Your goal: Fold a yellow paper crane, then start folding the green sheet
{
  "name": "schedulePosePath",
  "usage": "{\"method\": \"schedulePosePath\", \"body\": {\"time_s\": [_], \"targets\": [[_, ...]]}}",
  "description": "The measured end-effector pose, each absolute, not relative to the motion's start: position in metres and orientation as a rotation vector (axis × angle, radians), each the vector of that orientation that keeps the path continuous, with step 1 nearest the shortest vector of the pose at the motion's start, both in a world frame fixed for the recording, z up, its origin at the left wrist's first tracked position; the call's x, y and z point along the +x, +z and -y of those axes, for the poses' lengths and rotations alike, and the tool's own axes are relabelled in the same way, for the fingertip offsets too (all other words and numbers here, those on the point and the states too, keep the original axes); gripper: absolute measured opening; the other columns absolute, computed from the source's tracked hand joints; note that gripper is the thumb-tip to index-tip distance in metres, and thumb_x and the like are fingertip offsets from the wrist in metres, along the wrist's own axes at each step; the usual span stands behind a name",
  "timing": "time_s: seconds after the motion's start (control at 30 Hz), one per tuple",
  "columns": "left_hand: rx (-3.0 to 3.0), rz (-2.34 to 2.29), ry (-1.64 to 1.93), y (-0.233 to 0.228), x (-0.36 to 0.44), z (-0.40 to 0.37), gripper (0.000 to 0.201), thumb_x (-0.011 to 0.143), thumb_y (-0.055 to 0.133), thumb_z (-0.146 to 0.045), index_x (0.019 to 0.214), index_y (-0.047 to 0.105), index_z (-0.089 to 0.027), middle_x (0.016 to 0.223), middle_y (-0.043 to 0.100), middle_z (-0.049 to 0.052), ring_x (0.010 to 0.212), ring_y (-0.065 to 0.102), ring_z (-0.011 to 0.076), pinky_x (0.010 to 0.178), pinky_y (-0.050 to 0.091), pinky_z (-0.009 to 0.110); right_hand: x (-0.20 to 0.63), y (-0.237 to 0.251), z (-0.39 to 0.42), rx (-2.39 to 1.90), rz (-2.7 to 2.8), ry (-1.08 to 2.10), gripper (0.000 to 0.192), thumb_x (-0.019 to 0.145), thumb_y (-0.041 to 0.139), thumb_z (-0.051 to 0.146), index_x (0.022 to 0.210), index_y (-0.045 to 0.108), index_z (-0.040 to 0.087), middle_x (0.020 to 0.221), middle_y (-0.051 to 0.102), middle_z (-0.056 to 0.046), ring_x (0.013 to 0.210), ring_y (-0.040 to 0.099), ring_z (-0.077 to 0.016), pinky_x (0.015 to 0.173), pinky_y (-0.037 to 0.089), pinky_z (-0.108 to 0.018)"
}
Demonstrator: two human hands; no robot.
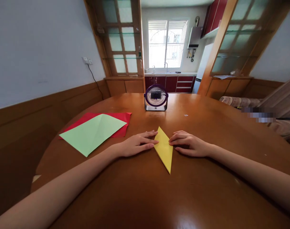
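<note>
A folded piece of yellow paper (164, 149) lies flat on the brown table, shaped like a narrow diamond with one point toward me. On its left edge rest the fingertips of my left hand (137, 143), which is open with the fingers stretched out. My right hand (191, 143) touches the paper's right edge with its fingertips; its fingers are slightly bent and apart, and it grips nothing. Both forearms lie along the tabletop.
To the left, a light green sheet (93, 132) lies over red paper (122, 131). A small purple desk fan (156, 96) stands beyond my hands. A tiny pale scrap (186, 115) sits on the wooden table (140, 197). A striped sofa (242, 101) is at the right.
</note>
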State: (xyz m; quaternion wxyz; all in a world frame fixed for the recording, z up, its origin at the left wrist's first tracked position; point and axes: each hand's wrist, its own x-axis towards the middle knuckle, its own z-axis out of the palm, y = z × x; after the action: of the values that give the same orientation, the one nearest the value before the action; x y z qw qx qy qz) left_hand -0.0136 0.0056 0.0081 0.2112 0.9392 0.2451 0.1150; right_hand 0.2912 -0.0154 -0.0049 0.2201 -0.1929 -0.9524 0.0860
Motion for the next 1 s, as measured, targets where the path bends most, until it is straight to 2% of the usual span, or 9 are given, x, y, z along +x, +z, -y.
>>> {"method": "schedulePosePath", "body": {"time_s": [0.17,0.27,0.37,0.47,0.6,0.67,0.73,0.83,1.0], "targets": [[2.723,-0.629,0.284,0.002,-0.002,-0.002,0.049,0.102,0.028,-0.042,0.149,0.025,-0.029,0.157,0.020,0.002,0.146,0.015,0.0173,0.120,0.010,0.043,0.291,-0.006,0.015,-0.508,2.623,0.195,0.032,0.092,0.054,0.022,0.123,0.060,0.020,0.113,0.066,-0.010,0.109,0.059,-0.0217,0.103,0.041,-0.048],[2.813,-0.577,0.127,0.001,0.002,0.004,0.062,0.099,0.033,-0.050,0.152,0.015,-0.024,0.157,0.016,0.006,0.146,0.011,0.0202,0.120,0.003,0.044,0.289,-0.006,0.016,-0.513,2.620,0.148,0.031,0.092,0.054,0.021,0.122,0.059,0.020,0.110,0.067,-0.009,0.108,0.059,-0.0219,0.103,0.041,-0.048],[2.845,-0.569,0.101,0.000,0.001,0.007,0.076,0.093,0.041,-0.059,0.152,0.010,-0.024,0.157,0.014,0.007,0.146,0.012,0.0230,0.120,0.002,0.044,0.286,-0.007,0.017,-0.522,2.610,0.105,0.027,0.092,0.053,0.021,0.117,0.062,0.020,0.110,0.067,-0.009,0.107,0.059,-0.0217,0.103,0.041,-0.047],[2.851,-0.579,0.165,0.000,0.002,0.006,0.070,0.093,0.041,-0.058,0.152,0.018,-0.026,0.156,0.024,0.007,0.145,0.021,0.0228,0.120,0.005,0.043,0.284,-0.009,0.019,-0.554,2.596,0.103,0.024,0.092,0.053,0.022,0.112,0.065,0.020,0.110,0.066,-0.010,0.105,0.060,-0.0217,0.100,0.043,-0.047],[2.860,-0.644,0.333,0.001,0.009,0.003,0.049,0.098,0.037,-0.049,0.140,0.045,-0.024,0.143,0.049,0.006,0.135,0.041,0.0203,0.119,0.016,0.042,0.284,-0.010,0.019,-0.576,2.597,0.129,0.024,0.092,0.053,0.022,0.112,0.065,0.020,0.109,0.065,-0.010,0.102,0.059,-0.0213,0.098,0.045,-0.046],[2.872,-0.652,0.391,0.001,0.013,0.001,0.044,0.099,0.035,-0.045,0.131,0.053,-0.021,0.136,0.055,0.007,0.129,0.047,0.0195,0.117,0.020,0.040,0.284,-0.010,0.018,-0.579,2.603,0.121,0.024,0.092,0.053,0.022,0.113,0.065,0.019,0.108,0.064,-0.010,0.102,0.059,-0.0211,0.098,0.045,-0.045],[2.891,-0.641,0.409,0.000,0.016,0.000,0.043,0.100,0.034,-0.044,0.127,0.056,-0.019,0.138,0.053,0.008,0.131,0.044,0.0200,0.117,0.021,0.039,0.283,-0.010,0.018,-0.573,2.606,0.102,0.024,0.092,0.053,0.022,0.112,0.065,0.019,0.107,0.064,-0.010,0.101,0.059,-0.0210,0.096,0.046,-0.044],[2.921,-0.639,0.375,-0.002,0.016,-0.002,0.045,0.100,0.033,-0.045,0.132,0.052,-0.020,0.145,0.046,0.008,0.136,0.038,0.0216,0.117,0.023,0.040,0.281,-0.010,0.019,-0.628,2.565,0.021,0.022,0.092,0.052,0.023,0.108,0.067,0.019,0.102,0.064,-0.010,0.098,0.059,-0.0215,0.093,0.047,-0.043],[3.051,-0.663,0.383,-0.001,0.017,-0.001,0.045,0.099,0.034,-0.047,0.133,0.052,-0.022,0.136,0.054,0.009,0.121,0.052,0.0253,0.107,0.035,0.041,0.274,-0.009,0.022,-0.797,2.435,-0.133,0.022,0.092,0.049,0.022,0.099,0.070,0.019,0.097,0.065,-0.010,0.092,0.061,-0.0222,0.086,0.049,-0.042]]}}
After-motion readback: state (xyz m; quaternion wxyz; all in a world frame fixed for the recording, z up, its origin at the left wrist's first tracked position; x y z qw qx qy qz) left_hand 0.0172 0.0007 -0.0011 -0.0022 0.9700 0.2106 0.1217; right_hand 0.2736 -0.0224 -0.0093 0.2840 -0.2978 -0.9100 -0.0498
